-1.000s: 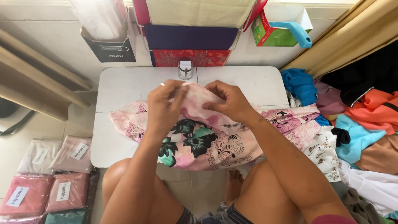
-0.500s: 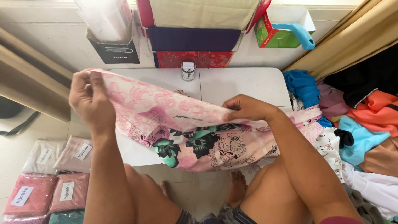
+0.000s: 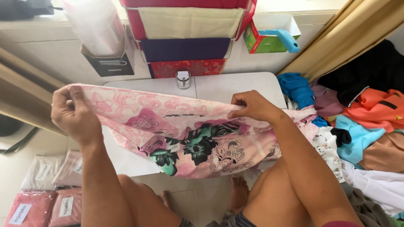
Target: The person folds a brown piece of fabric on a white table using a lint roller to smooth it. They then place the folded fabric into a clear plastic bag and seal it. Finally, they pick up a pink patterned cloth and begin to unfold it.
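Over the white desk [image 3: 235, 86], thin pink floral cloth [image 3: 185, 134] spans taut; left hand [image 3: 73, 113] and right hand [image 3: 252, 107] pinch its upper edge, arms spread

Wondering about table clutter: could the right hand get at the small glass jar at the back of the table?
Probably yes. The right hand pinches the pink floral cloth, and only bare white table lies between it and the small glass jar; it would have to release the cloth first.

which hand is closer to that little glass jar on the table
Right. The right hand pinches the scarf just below-right of the jar; the left hand holds it far left.
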